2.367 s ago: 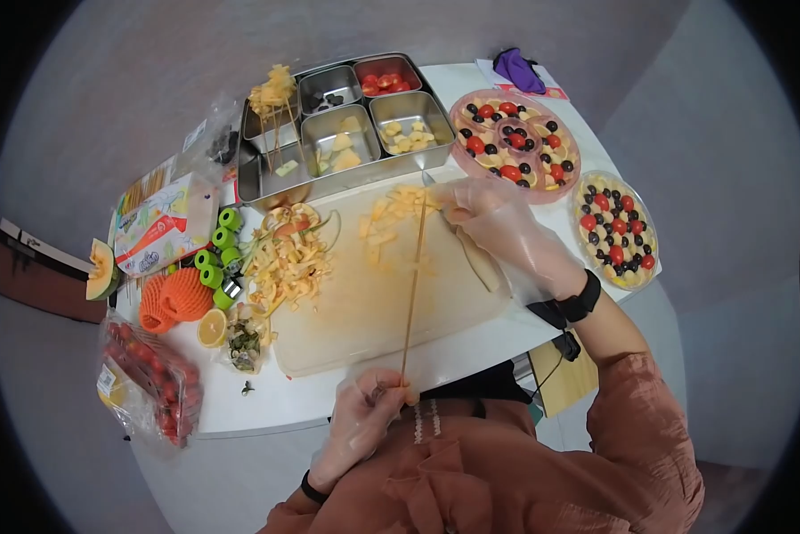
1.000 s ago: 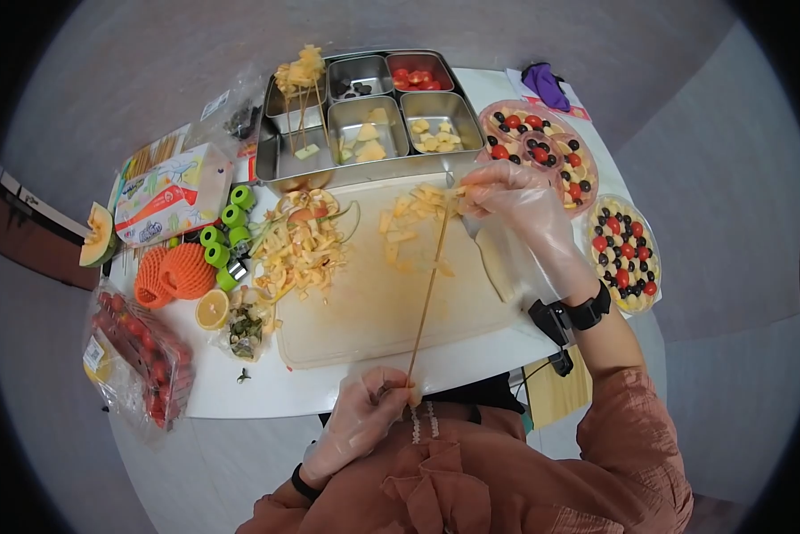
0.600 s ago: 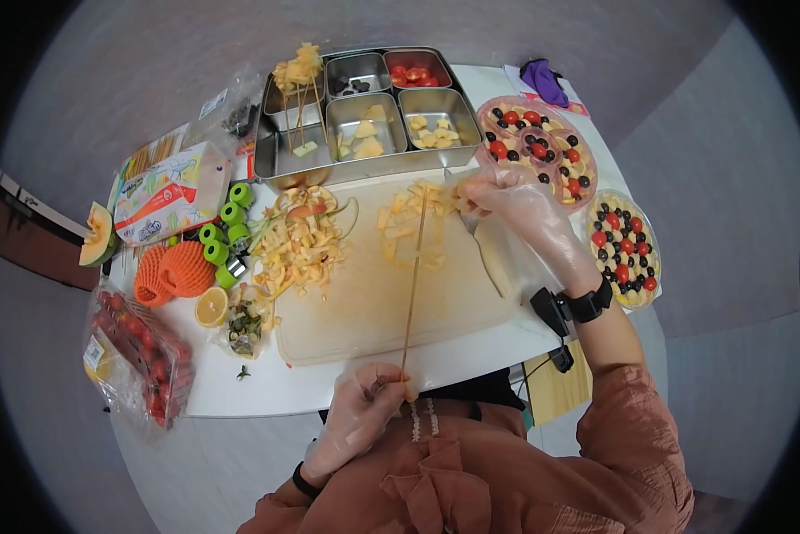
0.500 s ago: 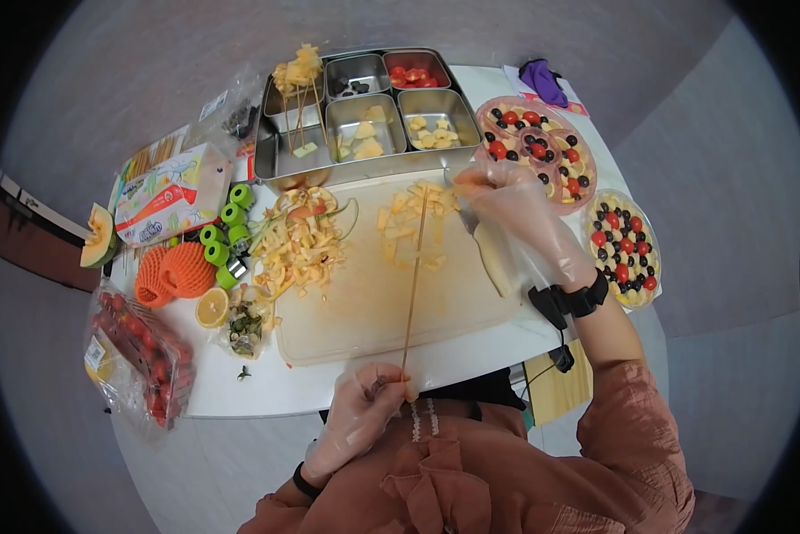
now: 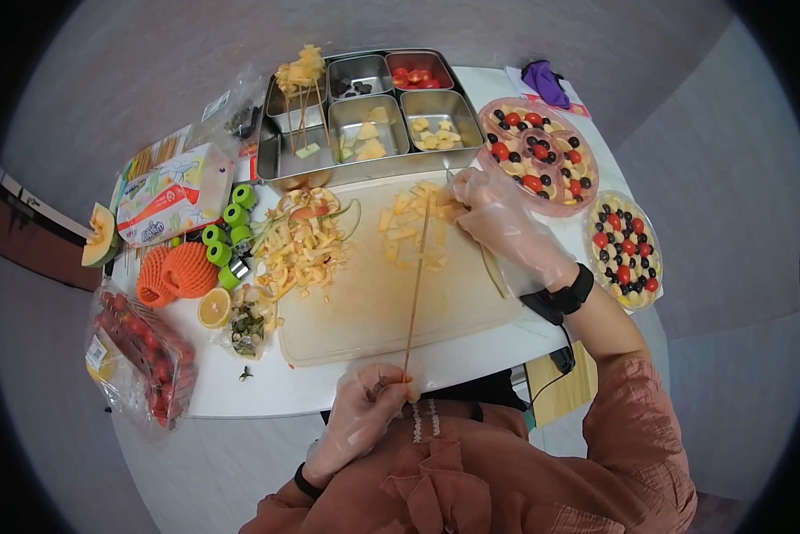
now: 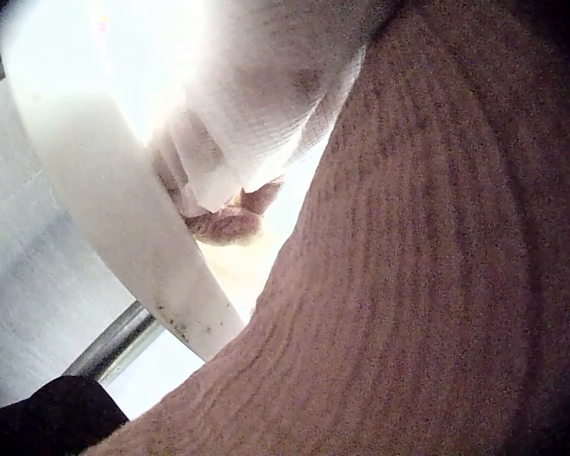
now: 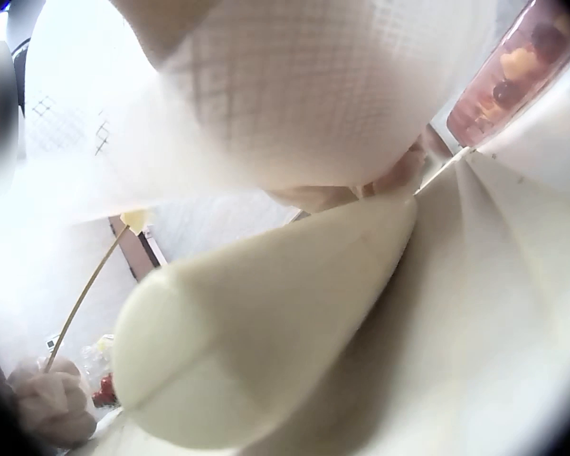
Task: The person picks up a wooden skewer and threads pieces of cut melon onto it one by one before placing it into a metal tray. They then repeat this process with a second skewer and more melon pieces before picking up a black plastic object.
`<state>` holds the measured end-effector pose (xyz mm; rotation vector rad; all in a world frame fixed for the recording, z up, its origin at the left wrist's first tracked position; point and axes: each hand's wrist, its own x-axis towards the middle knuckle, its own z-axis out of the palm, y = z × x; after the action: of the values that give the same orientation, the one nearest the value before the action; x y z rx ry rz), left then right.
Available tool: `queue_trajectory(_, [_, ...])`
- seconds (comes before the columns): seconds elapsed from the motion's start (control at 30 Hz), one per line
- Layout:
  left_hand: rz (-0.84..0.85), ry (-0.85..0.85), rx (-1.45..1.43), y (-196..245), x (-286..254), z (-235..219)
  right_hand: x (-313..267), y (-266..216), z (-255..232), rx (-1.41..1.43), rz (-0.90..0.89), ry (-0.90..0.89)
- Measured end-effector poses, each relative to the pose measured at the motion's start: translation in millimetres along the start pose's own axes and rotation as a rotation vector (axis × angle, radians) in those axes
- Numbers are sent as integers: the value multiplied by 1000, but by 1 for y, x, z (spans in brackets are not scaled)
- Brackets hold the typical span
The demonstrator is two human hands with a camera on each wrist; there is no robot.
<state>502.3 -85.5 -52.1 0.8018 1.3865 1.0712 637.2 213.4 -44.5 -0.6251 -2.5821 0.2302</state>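
My gloved left hand [image 5: 361, 411] pinches the lower end of a wooden skewer [image 5: 415, 303] at the table's front edge. The skewer slants up over the cutting board [image 5: 355, 329]; a small yellow fruit piece [image 7: 134, 220] sits on its tip in the right wrist view. My gloved right hand [image 5: 511, 233] reaches down at the board's back right, fingertips beside cut yellow melon pieces [image 5: 404, 233]; I cannot tell if they hold one. Under that hand lies a knife, its pale handle [image 7: 256, 332] large in the right wrist view. Glare whitens much of both wrist views.
Fruit peelings [image 5: 297, 245] heap on the board's left. Behind it stands a steel tray [image 5: 373, 169] with fruit bins and finished skewers [image 5: 300, 71]. Fruit platters [image 5: 542, 200] stand right. Green cutters [image 5: 237, 215], a lemon half [image 5: 214, 308] and boxed tomatoes [image 5: 146, 356] lie left.
About a second ago my right fingers were at the skewer's tip; they have since left it and dipped toward the board by the knife. The skewer's tip has swung left; my left hand keeps its grip.
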Motion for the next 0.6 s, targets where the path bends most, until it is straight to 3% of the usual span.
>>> queue_trajectory(0.07, [13, -4, -5, 0, 0, 0, 0, -3, -1, 22, -48, 87])
queue_trajectory(0.13, [26, -6, -10, 2, 0, 1, 2, -14, -11, 332, 412, -73])
queue_trajectory(0.17, [19, 9, -21, 5, 0, 2, 3, -18, -17, 332, 412, -74])
queue_trajectory(0.23, [12, 24, -33, 7, 0, 2, 4, -24, -25, 586, 584, -80])
queue_trajectory(0.33, [12, 6, -52, 6, 1, 2, 4, -23, -26, 676, 522, 18])
queue_trajectory(0.6, [8, 0, -55, 7, 0, 4, 3, -47, -49, 702, 489, 53])
